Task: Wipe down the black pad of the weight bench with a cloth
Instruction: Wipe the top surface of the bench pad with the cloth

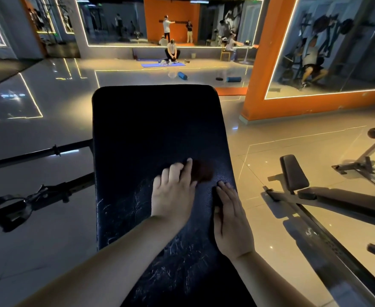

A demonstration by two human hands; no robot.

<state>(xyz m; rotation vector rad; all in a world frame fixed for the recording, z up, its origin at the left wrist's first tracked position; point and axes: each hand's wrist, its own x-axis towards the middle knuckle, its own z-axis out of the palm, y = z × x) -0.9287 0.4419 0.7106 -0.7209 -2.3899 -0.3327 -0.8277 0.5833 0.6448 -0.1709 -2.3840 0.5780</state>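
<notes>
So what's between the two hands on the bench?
In the head view, only bare black pad lies between the left hand and right hand; the cloth pokes out from the left hand's fingers, further up.

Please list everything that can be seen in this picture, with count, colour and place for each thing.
weight bench pad: one, black, centre, scuffed at the near end
cloth: one, dark brown, on the pad, at the left hand
bar: one, black, left of the pad
second bench: one, black pads, on the floor at the right
foam rollers: two, blue, on the floor beyond the pad
mat: one, blue, on the far floor
person: one, light top, crouched at the mat
pillar: one, orange, right background
left hand: one, on the pad, grips the cloth
right hand: one, flat on the pad's right edge
</notes>
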